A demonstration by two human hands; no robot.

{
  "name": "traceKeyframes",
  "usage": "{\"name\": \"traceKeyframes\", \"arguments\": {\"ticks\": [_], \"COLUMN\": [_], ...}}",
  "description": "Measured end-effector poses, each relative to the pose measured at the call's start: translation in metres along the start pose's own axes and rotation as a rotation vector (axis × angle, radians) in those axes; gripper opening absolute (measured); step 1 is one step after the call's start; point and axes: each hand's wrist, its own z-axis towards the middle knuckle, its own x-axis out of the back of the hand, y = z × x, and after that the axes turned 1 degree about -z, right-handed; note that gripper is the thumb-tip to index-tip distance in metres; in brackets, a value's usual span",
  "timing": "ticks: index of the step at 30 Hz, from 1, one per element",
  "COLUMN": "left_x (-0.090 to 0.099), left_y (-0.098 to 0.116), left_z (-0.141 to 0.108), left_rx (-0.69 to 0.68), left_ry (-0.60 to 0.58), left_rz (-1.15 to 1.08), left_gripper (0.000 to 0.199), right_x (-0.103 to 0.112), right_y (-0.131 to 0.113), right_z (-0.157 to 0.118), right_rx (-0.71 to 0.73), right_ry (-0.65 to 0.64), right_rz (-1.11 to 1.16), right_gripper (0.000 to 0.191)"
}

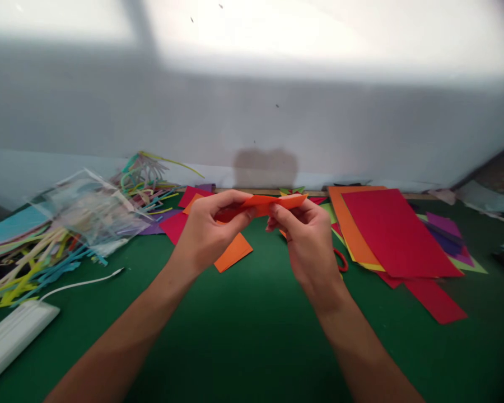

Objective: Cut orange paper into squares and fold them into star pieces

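A folded piece of orange paper is held up above the green table between both hands. My left hand pinches its left end between thumb and fingers. My right hand grips the right part, with the thumb on the near side of a fold. Fingers hide much of the paper's far side. Below and behind my left hand lie an orange paper piece and red paper. Just right of my right wrist shows a red scissors-like handle, partly hidden.
On the right, red sheets lie over orange sheets, with purple paper beyond. Paper strips and a clear plastic bag are heaped left. A white device with a cable lies nearer. A pale wall stands behind.
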Motion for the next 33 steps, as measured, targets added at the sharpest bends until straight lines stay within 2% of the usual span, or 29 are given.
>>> {"name": "traceKeyframes", "arguments": {"ticks": [10, 15, 19, 26, 33], "left_x": [0.000, -0.003, -0.005, -0.008, -0.010], "left_y": [-0.002, 0.000, 0.002, 0.002, 0.003], "left_z": [0.002, 0.001, 0.000, -0.002, -0.003], "left_rx": [0.098, 0.125, 0.119, 0.030, 0.051], "left_ry": [0.057, 0.079, 0.054, 0.034, 0.068], "left_rz": [-0.164, -0.183, -0.172, -0.103, -0.158], "left_gripper": [0.011, 0.010, 0.010, 0.011, 0.004], "right_x": [-0.003, -0.005, -0.007, -0.007, -0.008], "right_y": [-0.001, 0.002, 0.003, 0.004, 0.004], "right_z": [-0.002, -0.001, -0.001, -0.002, -0.003], "right_rx": [0.033, -0.043, -0.065, -0.032, -0.023], "right_ry": [0.044, -0.048, -0.124, -0.029, -0.002], "right_rz": [0.014, 0.102, 0.085, 0.053, 0.052], "right_gripper": [0.006, 0.007, 0.006, 0.006, 0.005]}}
